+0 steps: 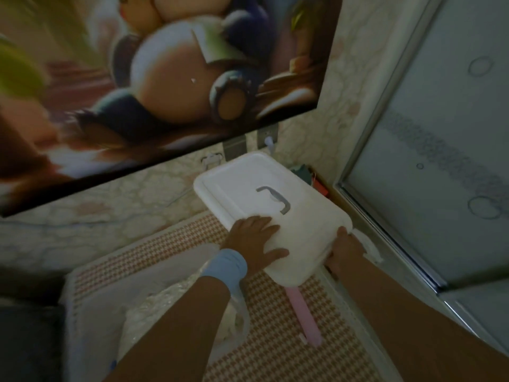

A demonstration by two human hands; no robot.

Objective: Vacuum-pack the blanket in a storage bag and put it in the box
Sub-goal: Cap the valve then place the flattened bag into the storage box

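Bag (176,312): crinkled, blanket seen inside, laid below-left of the lid (256,183).
Left grip (253,244): fingers spread flat on the lid.
Right grip (344,252): clamped round the lid's near edge.
Progress: bagging judged done; boxing left.

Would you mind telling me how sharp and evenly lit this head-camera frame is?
Head view: the wall picture smears with blur toward the left; the white lid is bright, nearly washed out; the checked mat and bag below sit in dim shadow.
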